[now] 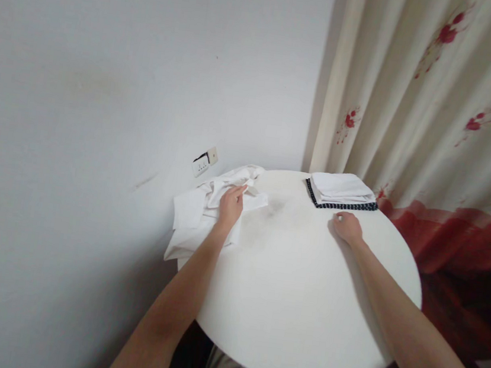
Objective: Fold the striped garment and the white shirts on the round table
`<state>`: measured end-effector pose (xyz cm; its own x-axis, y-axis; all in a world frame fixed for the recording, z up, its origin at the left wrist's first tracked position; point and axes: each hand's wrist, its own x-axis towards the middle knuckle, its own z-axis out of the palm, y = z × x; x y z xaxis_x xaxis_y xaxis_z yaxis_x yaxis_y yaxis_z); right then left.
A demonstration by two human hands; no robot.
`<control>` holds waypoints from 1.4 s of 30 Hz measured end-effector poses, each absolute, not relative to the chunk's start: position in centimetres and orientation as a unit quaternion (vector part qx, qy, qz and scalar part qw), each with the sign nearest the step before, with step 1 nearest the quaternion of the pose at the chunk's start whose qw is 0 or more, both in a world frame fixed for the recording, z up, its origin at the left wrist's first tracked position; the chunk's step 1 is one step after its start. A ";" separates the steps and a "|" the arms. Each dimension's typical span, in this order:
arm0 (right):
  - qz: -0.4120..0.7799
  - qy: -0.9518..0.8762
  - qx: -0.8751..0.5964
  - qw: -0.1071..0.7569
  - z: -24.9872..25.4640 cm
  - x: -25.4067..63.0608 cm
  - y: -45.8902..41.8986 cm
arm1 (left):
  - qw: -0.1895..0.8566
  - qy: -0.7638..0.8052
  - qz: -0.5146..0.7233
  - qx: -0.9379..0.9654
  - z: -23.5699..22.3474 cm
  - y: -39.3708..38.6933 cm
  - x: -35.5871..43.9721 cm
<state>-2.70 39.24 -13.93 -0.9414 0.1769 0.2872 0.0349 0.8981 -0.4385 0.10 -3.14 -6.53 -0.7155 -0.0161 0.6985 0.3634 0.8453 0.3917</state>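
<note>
Surroundings: pale wall (113, 24), patterned curtain (388, 76), round white table (284, 308).
Wall bears a yellowish stain (94, 82) and a dark scuff (145, 180); socket plate (200, 167) adjoins a smaller plate (212, 155). Curtain: cream, red motifs, red lower band. Tabletop: grey smudge (273, 210). Dark area (467, 307), lower right: possibly floor, too dim to confirm.

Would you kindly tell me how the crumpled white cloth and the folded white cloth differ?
The crumpled cloth lies in loose creases, while the folded cloth lies in neat layers. The left hand touches the crumpled cloth; no hand touches the folded cloth. The crumpled cloth spreads wider than the folded cloth. Both are white and on the round table.
</note>
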 end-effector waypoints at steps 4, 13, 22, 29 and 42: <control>0.242 -0.954 -0.056 0.166 -13.8 -2.5 39.1 | 0.355 -0.882 -0.249 -0.185 -6.3 0.4 1.7; 0.376 -0.907 -0.009 0.190 -12.5 -1.7 36.8 | 0.233 -0.894 -0.181 -0.337 -8.2 6.5 4.9; 0.718 -0.680 0.130 -0.065 -11.1 1.9 29.1 | 0.178 -0.866 -0.198 -0.424 -9.2 9.0 6.5; 0.701 -0.705 0.104 -0.017 -11.1 1.9 28.0 | 0.155 -0.847 -0.197 -0.468 -7.5 8.5 7.0; 0.602 -0.785 0.054 0.135 -7.3 1.8 32.1 | 0.384 -0.874 -0.260 -0.143 -5.1 1.2 3.0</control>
<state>1.82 32.09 -7.30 -0.9575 0.0783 0.2777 -0.2478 0.2699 -0.9305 3.02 1.20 -5.08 -0.6644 0.0501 0.7457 0.4500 0.8234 0.3456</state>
